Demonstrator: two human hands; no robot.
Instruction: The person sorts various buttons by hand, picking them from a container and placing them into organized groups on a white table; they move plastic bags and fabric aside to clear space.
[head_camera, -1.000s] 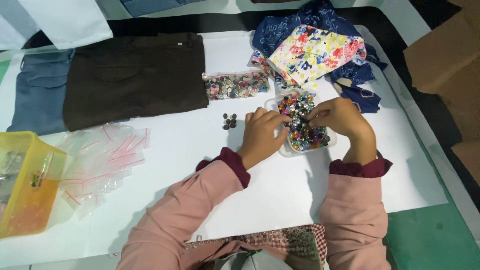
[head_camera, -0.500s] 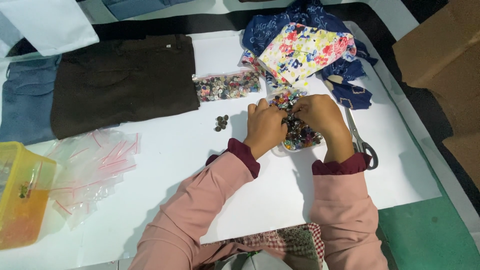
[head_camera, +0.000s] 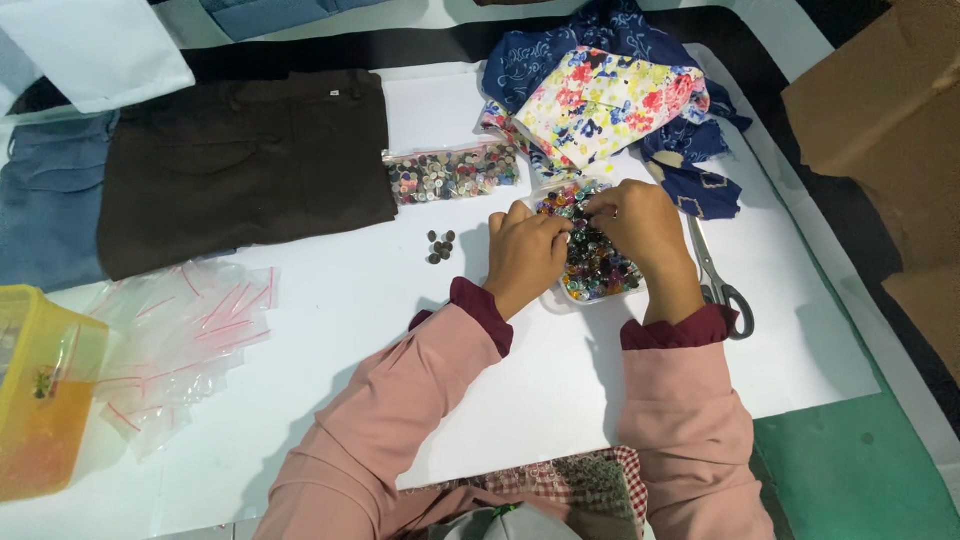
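A single head-worn camera looks steeply down from close above the near edge of the white sheet-covered table (head_camera: 330, 330), facing its far edge, with both pink-sleeved forearms entering from the bottom of the frame.

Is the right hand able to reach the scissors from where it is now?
Probably yes. The scissors lie uncovered on the white sheet just beside the right hand, with nothing lying between them.

scissors (head_camera: 718, 280) | floral cloth (head_camera: 600, 100) | brown trousers (head_camera: 240, 165) | bagged buttons (head_camera: 452, 174) | yellow box (head_camera: 40, 400)
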